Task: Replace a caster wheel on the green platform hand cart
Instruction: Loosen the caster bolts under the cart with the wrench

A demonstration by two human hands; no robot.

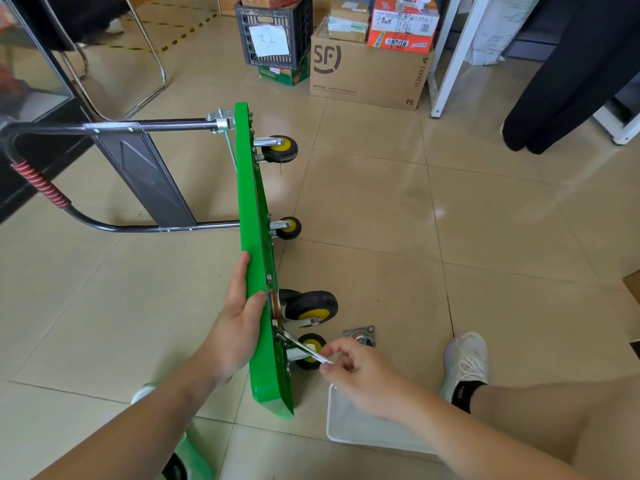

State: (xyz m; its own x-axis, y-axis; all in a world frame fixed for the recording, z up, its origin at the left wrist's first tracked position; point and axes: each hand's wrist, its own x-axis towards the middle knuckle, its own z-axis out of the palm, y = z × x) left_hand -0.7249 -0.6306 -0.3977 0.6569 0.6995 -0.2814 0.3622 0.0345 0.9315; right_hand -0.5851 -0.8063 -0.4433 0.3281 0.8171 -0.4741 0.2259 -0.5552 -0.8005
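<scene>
Cart: green platform hand cart (258,237) on edge, left hand (239,317) gripping deck.
Progress: I judge unfinished; right hand (360,375) pinches slim steel wrench (304,348).

Cart (254,216) was stood up on its side edge on the tiled floor (450,209), handle (104,128) sticking out to the left and all four wheels (289,227) pointing right. Left hand (239,317) gripped the deck's top edge, thumb hooked over toward the wheel side. Right hand (360,375) pinched the end of a thin wrench (301,348), whose other end sat at the base of the nearest wheel (couldn't make out the bolt itself). A loose caster (360,336) lay plate-up just behind that hand, with a white tray (346,424) under the wrist. Cardboard boxes (367,74) and a black crate (273,32) were stacked at the back.
</scene>
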